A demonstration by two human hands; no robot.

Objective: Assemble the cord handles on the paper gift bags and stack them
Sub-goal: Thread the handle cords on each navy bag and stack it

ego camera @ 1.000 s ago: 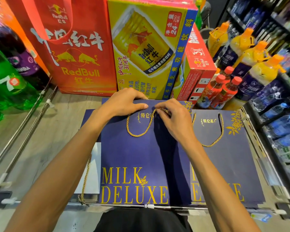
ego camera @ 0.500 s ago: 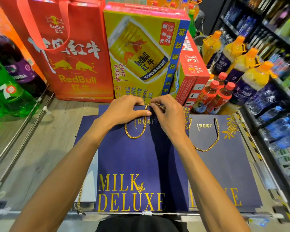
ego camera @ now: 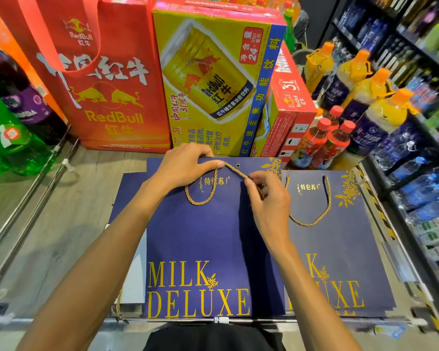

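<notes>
Though in fingers, cord partly obscure.

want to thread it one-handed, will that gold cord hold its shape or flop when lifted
Probably floppy: the gold cord curls in a loose loop below the left hand. Likely light: the right hand just pinches it. Its twisted surface probably resists slipping.

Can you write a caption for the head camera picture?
Left hand and right hand pinch a gold cord over a navy gift bag.
</notes>
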